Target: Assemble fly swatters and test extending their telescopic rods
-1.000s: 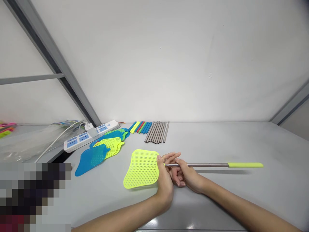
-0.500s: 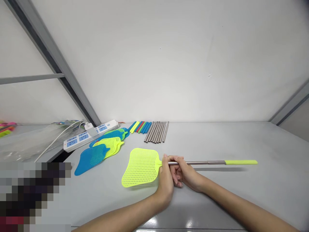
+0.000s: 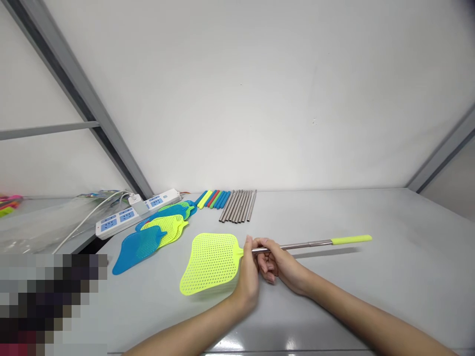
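Observation:
A yellow-green fly swatter lies across my two hands, its perforated head (image 3: 211, 262) to the left. My left hand (image 3: 248, 279) is closed on the neck where the head meets the metal rod. Close beside it, my right hand (image 3: 279, 262) pinches the steel telescopic rod (image 3: 302, 245), fingers curled underneath. The rod runs right and slightly up to a yellow-green grip (image 3: 351, 240), held a little above the table over its shadow. The joint between head and rod is partly hidden by my left fingers.
Blue and yellow swatter heads (image 3: 139, 247) overlap on the left of the grey table (image 3: 371, 291). Behind them lie a white power strip (image 3: 137, 212), several coloured grips (image 3: 214, 199) and a row of steel rods (image 3: 237, 206). Clear plastic bags (image 3: 44, 225) lie at far left.
The swatter has tilted, its grip end rising and shifting left while its head dips slightly. Both hands keep their hold. The whole view has shifted a little.

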The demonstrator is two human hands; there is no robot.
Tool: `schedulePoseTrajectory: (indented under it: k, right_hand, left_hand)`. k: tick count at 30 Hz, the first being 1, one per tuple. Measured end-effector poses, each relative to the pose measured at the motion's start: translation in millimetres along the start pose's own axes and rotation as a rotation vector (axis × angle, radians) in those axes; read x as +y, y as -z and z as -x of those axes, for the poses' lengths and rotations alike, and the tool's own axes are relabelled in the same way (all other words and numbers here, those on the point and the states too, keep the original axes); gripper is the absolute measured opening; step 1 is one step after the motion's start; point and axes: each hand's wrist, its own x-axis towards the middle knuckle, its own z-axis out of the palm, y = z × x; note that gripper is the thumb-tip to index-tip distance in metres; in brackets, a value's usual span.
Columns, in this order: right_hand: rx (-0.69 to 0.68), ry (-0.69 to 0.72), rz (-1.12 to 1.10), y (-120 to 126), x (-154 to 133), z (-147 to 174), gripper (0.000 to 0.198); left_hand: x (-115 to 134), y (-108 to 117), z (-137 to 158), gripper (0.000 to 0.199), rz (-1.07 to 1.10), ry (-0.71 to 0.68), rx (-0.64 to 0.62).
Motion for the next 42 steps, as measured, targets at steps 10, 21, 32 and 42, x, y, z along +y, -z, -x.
schedulePoseTrajectory:
  k: [10,21,32,42]
  right_hand:
    - [0.156,0.223,0.167,6.2,1.3,-0.9,0.044]
    - [0.386,0.332,0.185,16.8,3.2,-4.6,0.045]
    - [0.135,0.26,0.335,13.6,10.1,-4.9,0.049]
    - [0.028,0.216,0.231,14.7,7.0,-8.6,0.049]
  left_hand:
    - [5.7,5.1,-1.9,0.048,0.182,-0.175,0.0]
    - [8.5,17.4,-19.8,0.038,0.018,-0.217,0.082]
    - [11.5,23.1,-19.5,0.041,0.104,-0.102,0.045]
    - [10.4,22.8,-15.4,0.046,0.097,-0.113,0.045]
